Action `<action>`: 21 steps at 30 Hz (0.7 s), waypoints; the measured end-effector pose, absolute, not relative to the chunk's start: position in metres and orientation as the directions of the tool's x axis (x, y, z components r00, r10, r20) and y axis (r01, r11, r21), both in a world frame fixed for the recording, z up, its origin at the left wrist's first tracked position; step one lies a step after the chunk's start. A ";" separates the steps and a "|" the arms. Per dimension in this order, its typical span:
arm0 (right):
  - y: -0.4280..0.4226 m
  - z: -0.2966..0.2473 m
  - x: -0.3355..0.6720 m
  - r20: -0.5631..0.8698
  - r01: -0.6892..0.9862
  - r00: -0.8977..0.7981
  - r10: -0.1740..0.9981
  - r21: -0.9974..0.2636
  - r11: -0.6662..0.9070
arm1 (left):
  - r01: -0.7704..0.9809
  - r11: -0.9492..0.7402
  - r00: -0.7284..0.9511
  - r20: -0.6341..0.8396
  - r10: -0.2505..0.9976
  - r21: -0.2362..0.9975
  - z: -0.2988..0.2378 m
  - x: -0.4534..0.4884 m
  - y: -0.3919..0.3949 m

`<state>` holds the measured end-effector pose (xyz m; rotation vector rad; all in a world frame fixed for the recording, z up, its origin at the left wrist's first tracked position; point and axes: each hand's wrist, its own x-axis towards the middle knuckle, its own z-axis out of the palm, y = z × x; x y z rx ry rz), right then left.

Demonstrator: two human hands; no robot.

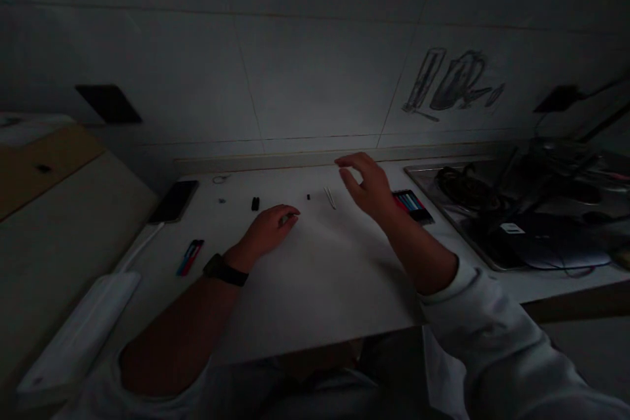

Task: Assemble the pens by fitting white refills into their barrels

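Note:
My left hand (268, 230), a dark band on its wrist, rests low over the white countertop (315, 289). Its fingers are closed on a small dark object (294, 214), of which only the tip shows between thumb and fingers. Raised above the counter, my right hand (368, 185) is empty, thumb and index finger apart. Between the hands lie a pair of tweezers (330, 197) and a tiny black piece (308, 197). Left of them are a short black two-part item (255, 203) and a small dark bit (221, 201). Partly behind my right wrist is a black case with coloured sticks (416, 207).
At the left are a phone (174, 201), a thin loop (220, 179), a red-and-blue packet (189, 257) and a white power strip (81, 328) with its cable. A stovetop (443, 230) with a dark flat item (556, 243) stands right. A tiled wall (319, 79) closes the back.

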<state>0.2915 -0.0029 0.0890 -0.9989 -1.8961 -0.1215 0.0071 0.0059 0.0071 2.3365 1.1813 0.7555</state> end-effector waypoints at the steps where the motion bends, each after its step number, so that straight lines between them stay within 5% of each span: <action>1: -0.005 0.075 0.279 0.734 0.669 -0.272 0.622 -0.320 0.671 | 0.595 -0.553 0.495 0.277 0.824 0.583 0.007 0.007 0.006; 6: -0.012 0.007 0.248 0.405 0.691 -0.595 0.694 -0.184 0.699 | 0.555 -0.553 0.490 0.294 0.821 0.622 0.005 0.007 0.009; 14: -0.006 0.006 0.257 0.368 0.644 -0.657 0.658 -0.181 0.744 | 0.590 -0.548 0.445 0.328 0.833 0.592 0.000 0.005 0.013; 21: -0.005 -0.002 0.251 0.335 0.612 -0.686 0.646 -0.213 0.761 | 0.699 -0.514 0.251 0.502 0.827 0.498 0.039 -0.012 0.006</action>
